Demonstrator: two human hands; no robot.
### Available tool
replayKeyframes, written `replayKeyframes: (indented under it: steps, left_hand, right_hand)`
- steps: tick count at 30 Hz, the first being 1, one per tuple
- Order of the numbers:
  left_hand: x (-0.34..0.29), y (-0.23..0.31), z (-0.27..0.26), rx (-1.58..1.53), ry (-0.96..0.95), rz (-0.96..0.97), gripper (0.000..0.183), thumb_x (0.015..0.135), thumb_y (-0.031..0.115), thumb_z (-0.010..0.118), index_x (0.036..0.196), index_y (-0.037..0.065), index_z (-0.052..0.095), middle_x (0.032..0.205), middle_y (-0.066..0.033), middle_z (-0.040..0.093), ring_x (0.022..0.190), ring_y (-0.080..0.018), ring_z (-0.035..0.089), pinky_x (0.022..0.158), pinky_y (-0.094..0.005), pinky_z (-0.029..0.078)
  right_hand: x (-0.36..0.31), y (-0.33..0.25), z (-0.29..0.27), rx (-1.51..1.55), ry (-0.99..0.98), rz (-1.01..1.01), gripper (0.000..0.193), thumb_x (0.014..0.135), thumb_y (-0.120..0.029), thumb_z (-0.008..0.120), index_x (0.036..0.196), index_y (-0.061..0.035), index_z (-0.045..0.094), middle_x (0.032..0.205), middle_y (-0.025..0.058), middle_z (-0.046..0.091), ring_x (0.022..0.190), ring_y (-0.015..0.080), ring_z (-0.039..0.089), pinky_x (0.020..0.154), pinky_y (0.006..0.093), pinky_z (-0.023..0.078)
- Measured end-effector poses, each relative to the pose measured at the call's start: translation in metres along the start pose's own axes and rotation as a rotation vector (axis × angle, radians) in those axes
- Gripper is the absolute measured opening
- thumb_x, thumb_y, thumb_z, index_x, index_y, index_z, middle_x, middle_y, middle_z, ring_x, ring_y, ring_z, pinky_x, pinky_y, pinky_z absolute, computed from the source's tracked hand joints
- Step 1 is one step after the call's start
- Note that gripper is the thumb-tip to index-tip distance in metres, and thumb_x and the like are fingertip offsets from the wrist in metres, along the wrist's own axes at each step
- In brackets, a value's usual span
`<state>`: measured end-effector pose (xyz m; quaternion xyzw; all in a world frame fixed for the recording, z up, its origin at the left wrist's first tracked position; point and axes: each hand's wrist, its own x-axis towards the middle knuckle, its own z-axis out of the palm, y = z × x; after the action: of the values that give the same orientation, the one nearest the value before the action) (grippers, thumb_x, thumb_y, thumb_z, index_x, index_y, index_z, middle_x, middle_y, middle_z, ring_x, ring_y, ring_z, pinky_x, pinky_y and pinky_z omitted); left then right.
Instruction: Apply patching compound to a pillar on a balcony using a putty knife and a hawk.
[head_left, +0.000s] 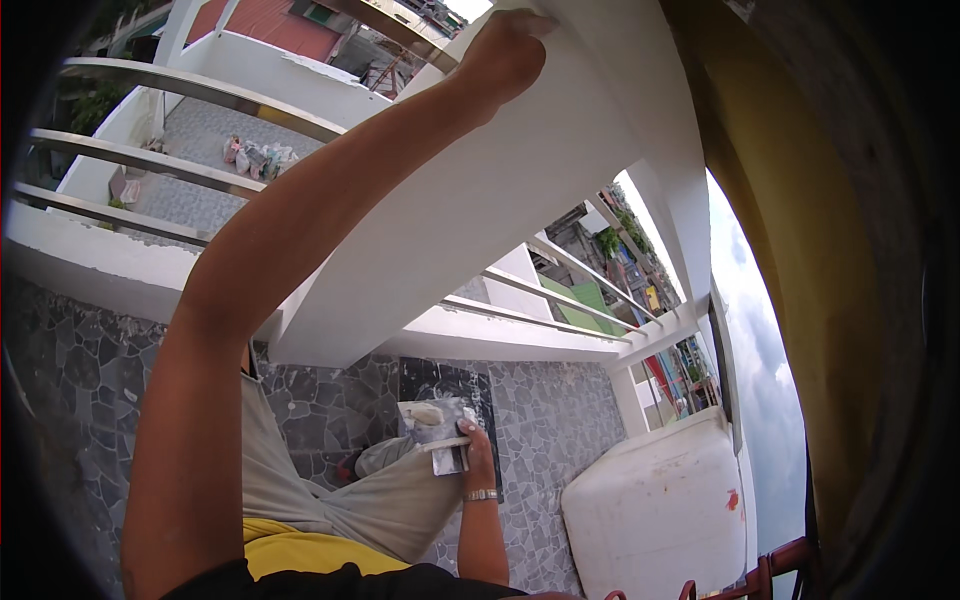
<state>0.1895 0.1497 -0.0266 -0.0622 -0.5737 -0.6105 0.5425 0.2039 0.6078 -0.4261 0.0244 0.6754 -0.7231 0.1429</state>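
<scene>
My left arm stretches up across the view to a broad white column (480,200). My left hand (508,58) is closed against the column near its top; whatever its fingers hold, if anything, is hidden. Low down by my knee, my right hand (477,447) grips a flat metal plastering trowel (415,432) by its edge. A lump of pale putty (428,414) lies on the plate. A small metal blade (446,461) shows just below it, partly covered by the hand. A watch is on my right wrist.
Metal railing bars (190,90) run left of the column, others (560,295) right of it. Below, a dark splattered board (480,385) lies on stone-patterned flooring (545,430). A large white container (660,510) stands right, near a red metal frame (780,560). Plastic bags (262,158) lie beyond the railing.
</scene>
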Motion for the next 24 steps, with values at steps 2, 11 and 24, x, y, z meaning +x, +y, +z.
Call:
replayKeyframes:
  steps: [2, 11, 24]
  left_hand:
    - [-0.01, -0.015, 0.003, 0.131, 0.099, 0.129, 0.053, 0.086, 0.004, 0.046, 0.138, 0.009, 0.056, 0.124, -0.0187, 0.059, 0.11, -0.0298, 0.061, 0.096, -0.0381, 0.048]
    - [-0.043, 0.016, 0.023, 0.515, -0.158, 0.074, 0.081, 0.085, 0.015, 0.052, 0.15, -0.013, 0.012, 0.081, -0.0262, 0.068, 0.074, -0.0427, 0.068, 0.076, -0.0503, 0.053]
    - [-0.031, 0.014, 0.048, 0.797, -0.115, 0.134, 0.08, 0.085, 0.016, 0.052, 0.149, -0.015, 0.014, 0.069, -0.0206, 0.066, 0.063, -0.0364, 0.066, 0.066, -0.0485, 0.053]
  right_hand:
    - [-0.002, -0.001, 0.001, -0.005, 0.001, -0.016, 0.028, 0.085, -0.017, 0.065, 0.107, 0.0001, 0.068, 0.102, 0.0051, 0.066, 0.094, 0.016, 0.062, 0.087, 0.0292, 0.05]
    - [-0.011, -0.013, 0.011, -0.103, -0.001, -0.043, 0.023, 0.086, -0.02, 0.065, 0.1, -0.0025, 0.069, 0.096, 0.0027, 0.065, 0.09, 0.0135, 0.059, 0.083, 0.0281, 0.048]
    - [-0.015, -0.024, 0.025, -0.105, -0.01, -0.023, 0.014, 0.088, -0.019, 0.064, 0.091, -0.0055, 0.068, 0.087, -0.0011, 0.063, 0.083, 0.0102, 0.056, 0.079, 0.0264, 0.045]
